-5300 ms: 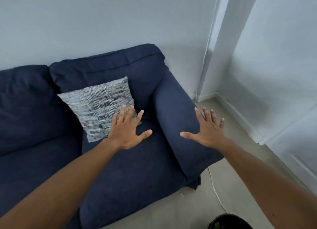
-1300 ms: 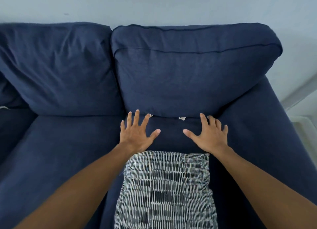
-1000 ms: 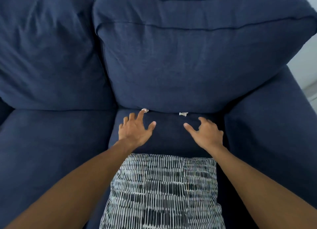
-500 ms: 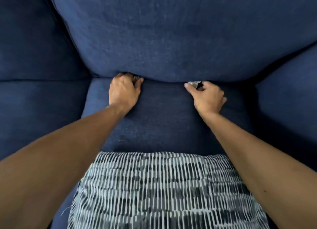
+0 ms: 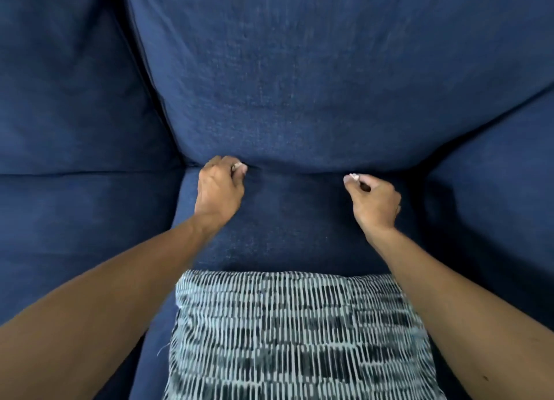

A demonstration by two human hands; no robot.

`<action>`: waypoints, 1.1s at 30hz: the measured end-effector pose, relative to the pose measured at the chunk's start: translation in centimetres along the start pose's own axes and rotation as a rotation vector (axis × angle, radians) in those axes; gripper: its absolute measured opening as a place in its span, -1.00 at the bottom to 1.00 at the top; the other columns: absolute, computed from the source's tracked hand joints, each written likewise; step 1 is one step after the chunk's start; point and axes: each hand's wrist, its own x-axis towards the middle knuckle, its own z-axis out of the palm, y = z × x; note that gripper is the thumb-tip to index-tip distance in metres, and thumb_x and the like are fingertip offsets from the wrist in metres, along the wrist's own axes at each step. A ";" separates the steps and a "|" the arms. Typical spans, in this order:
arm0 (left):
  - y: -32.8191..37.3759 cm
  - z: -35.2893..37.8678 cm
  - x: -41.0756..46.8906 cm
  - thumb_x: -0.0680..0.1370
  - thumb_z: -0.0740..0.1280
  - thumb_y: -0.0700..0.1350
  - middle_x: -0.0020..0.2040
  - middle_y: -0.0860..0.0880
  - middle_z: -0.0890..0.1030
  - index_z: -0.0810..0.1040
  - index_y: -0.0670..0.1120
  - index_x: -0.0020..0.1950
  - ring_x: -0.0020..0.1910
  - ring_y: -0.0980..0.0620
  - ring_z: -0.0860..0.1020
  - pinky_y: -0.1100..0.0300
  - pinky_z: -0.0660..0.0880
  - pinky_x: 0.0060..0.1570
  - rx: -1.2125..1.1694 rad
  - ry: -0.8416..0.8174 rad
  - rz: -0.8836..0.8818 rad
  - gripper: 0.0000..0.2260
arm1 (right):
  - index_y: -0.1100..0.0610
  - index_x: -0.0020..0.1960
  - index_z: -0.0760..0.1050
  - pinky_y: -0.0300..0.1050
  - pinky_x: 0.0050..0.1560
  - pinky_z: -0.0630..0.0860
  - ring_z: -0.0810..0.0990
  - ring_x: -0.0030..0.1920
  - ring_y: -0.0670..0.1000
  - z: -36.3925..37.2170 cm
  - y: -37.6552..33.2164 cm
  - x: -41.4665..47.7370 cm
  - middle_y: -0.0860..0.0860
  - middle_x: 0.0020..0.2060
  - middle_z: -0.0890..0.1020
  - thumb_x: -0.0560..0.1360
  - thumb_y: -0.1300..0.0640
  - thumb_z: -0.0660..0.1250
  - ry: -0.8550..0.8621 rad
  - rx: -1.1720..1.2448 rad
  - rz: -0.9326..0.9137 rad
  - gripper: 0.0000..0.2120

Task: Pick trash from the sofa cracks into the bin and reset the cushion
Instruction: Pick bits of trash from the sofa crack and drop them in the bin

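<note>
At the sofa crack (image 5: 299,171), both hands have now pinched scraps free.

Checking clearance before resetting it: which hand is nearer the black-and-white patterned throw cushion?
Roughly equal. The left hand and right hand both pinch at the seat-back crack, well beyond the patterned throw cushion; only the forearms flank it.

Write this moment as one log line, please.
left hand: pinching scrap at crack | right hand: pinching scrap | patterned cushion: on seat
</note>
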 end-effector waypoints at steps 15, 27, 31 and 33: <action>20.3 -17.5 -6.1 0.61 0.33 -0.16 -0.20 0.07 0.58 0.59 -0.13 -0.08 -0.18 0.03 0.55 0.15 0.48 -0.09 -0.204 -0.036 0.123 -0.90 | 0.05 -0.22 0.63 0.23 0.17 0.47 0.60 -0.13 0.02 -24.5 -10.0 -9.5 -0.08 -0.32 0.66 0.51 -0.14 0.37 0.014 0.041 -0.095 -0.71; 42.0 -21.8 -12.9 0.63 0.28 -0.13 -0.30 0.17 0.49 0.53 -0.06 -0.09 -0.25 0.20 0.48 0.50 0.31 -0.21 -0.313 -0.109 0.337 -0.89 | 0.11 -0.25 0.54 0.00 -0.12 0.41 0.53 -0.30 0.01 -46.8 -9.2 -17.9 -0.06 -0.45 0.55 0.53 -0.16 0.32 0.187 -0.014 -0.093 -0.64; 48.2 -20.6 -15.3 0.64 0.27 -0.11 -0.28 0.13 0.52 0.54 -0.09 -0.08 -0.25 0.11 0.48 0.40 0.32 -0.20 -0.363 -0.188 0.421 -0.87 | 0.13 -0.17 0.59 0.06 -0.07 0.51 0.60 -0.23 0.06 -53.2 -5.6 -20.1 -0.02 -0.37 0.62 0.50 -0.23 0.27 0.243 -0.040 -0.030 -0.58; 50.7 -19.6 -16.9 0.64 0.25 -0.07 -0.28 0.01 0.56 0.54 -0.12 -0.08 -0.26 0.06 0.49 0.42 0.36 -0.22 -0.404 -0.239 0.465 -0.82 | 0.09 -0.10 0.65 0.08 -0.02 0.54 0.63 -0.16 0.06 -56.0 -3.5 -21.5 -0.04 -0.26 0.68 0.51 -0.23 0.30 0.289 -0.060 0.015 -0.61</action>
